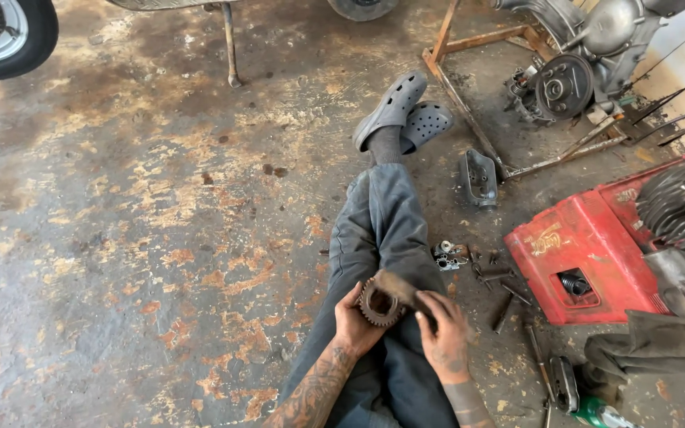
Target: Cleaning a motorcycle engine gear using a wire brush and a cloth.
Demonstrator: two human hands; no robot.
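Head view: a rusty toothed gear [379, 304] is held over the lap, above the crossed legs in grey trousers [382, 230]. The left hand [356, 322] is cupped under and around the gear's rim, fingers closed on it. The right hand [442, 326] is closed on a worn brush-like tool [400, 288], whose end is laid against the gear face; exact contact can't be told.

Just right of the knee, small metal parts and bolts [481, 269] are scattered on the stained concrete floor [120, 222]. Further right a red metal housing [588, 254] is lying, with a finned cylinder head [683, 202] on it. A dark cover plate [479, 178] is set near the grey clogs [402, 111]. An engine on a rusty frame [572, 79] is seen top right, a wheel [1, 32] top left.
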